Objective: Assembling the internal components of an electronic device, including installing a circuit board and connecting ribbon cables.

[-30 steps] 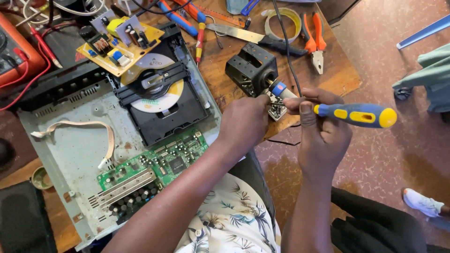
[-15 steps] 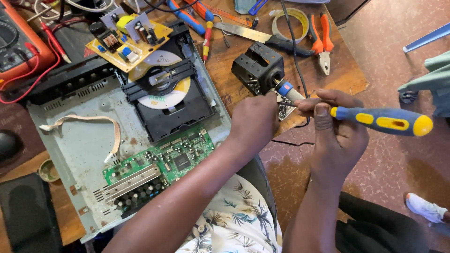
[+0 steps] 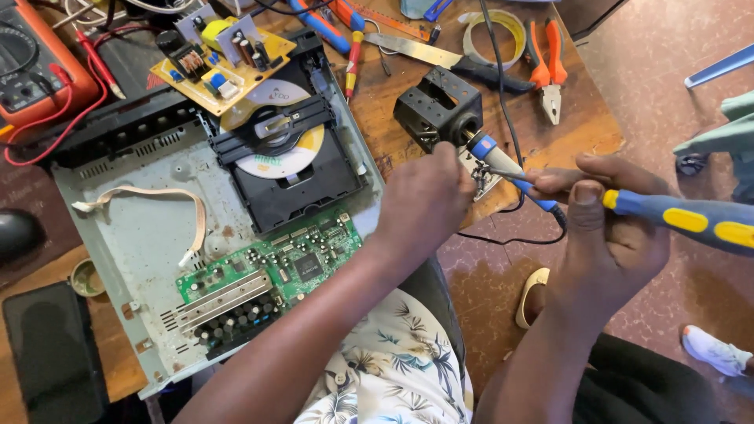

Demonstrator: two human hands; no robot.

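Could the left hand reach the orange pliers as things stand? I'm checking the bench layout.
Probably not right away: the left hand is busy gripping a small part at the table edge, and the black stand and soldering iron lie between it and the pliers.

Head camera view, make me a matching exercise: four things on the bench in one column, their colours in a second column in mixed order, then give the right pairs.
Things:
1. screwdriver handle
2. pliers
3. main circuit board
4. multimeter

Colours:
A. green
B. orange-red case
C. blue and yellow
D. orange grips

Pairs: 1-C, 2-D, 3-A, 4-B. The screwdriver handle is in the right hand; the left hand steadies a small part at the table edge.
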